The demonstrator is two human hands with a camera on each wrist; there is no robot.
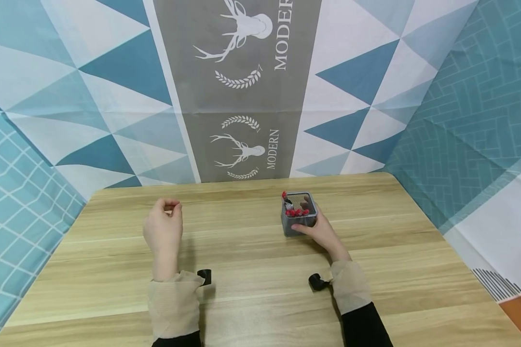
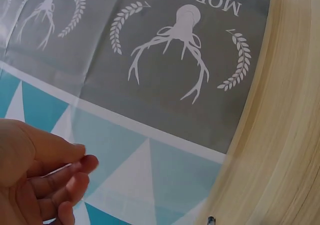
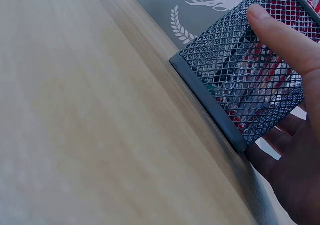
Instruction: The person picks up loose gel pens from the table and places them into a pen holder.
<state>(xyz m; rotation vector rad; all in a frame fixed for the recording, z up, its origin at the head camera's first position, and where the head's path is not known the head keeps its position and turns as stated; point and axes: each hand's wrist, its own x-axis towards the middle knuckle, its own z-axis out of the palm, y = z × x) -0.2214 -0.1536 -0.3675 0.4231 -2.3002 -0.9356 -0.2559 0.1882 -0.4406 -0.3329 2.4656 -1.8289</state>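
My right hand [image 1: 323, 233] grips a dark square mesh pen holder [image 1: 295, 227] from its right side, thumb across the front. Inside it are several pens with red ends [image 1: 298, 212], grouped along the near rim and at the far left corner. Through the mesh in the right wrist view, the red and clear pens [image 3: 260, 80] show leaning together. The holder's base is right at the tabletop. Over the left part of the table, my left hand [image 1: 164, 226] hovers with its fingers loosely curled, thumb tip meeting the index finger [image 2: 90, 163], and nothing seen between them.
Both hands are over a light wooden table [image 1: 252, 308]. Behind it hangs a patterned cloth [image 1: 243, 106] with grey and blue panels, reaching the table's back edge. Black wrist devices [image 1: 318, 282] stick out from both cuffs. A small dark tip [image 2: 211, 220] shows low in the left wrist view.
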